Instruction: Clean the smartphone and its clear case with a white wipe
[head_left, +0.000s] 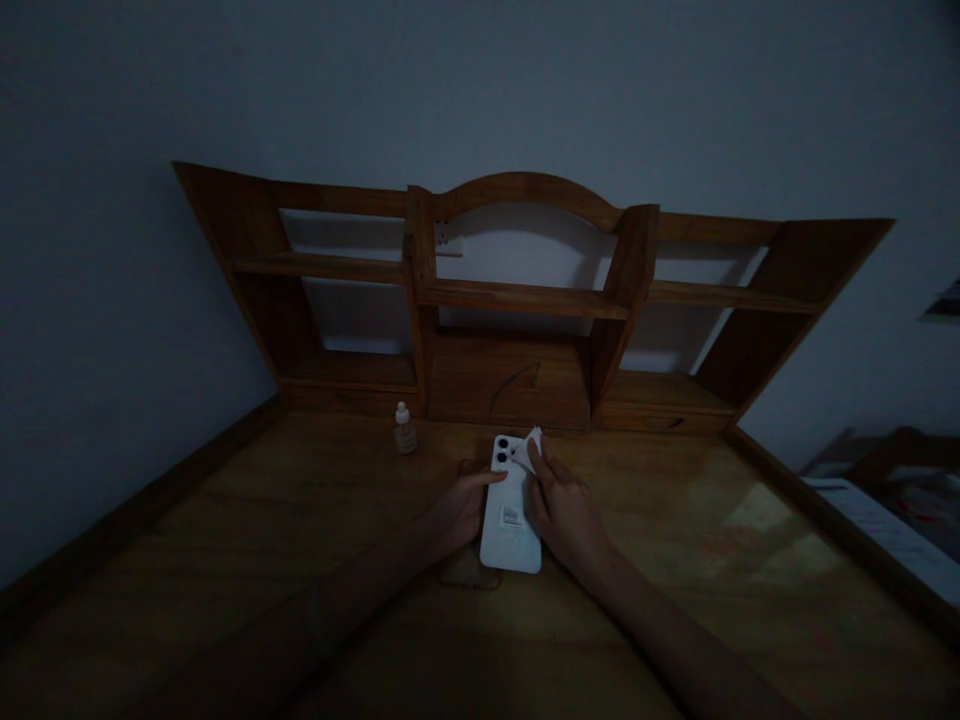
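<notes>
White phone (510,548) at lower centre, back up. Left hand (455,512) clamped on its left edge, thumb on top, likely steadying it. Right hand (568,512): fingers pinched on white tissue (529,446) near lenses (502,458), probably for control. Bottle (405,436) upright, left of centre.

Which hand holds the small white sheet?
The right hand pinches the sheet near the camera lenses; the left hand holds only the phone.

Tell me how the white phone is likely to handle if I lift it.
The white phone should feel stiff, since its flat body shows no bend. Its smooth-looking back may be slippery to grip. Being broad and flat, it seems unlikely to roll.
</notes>
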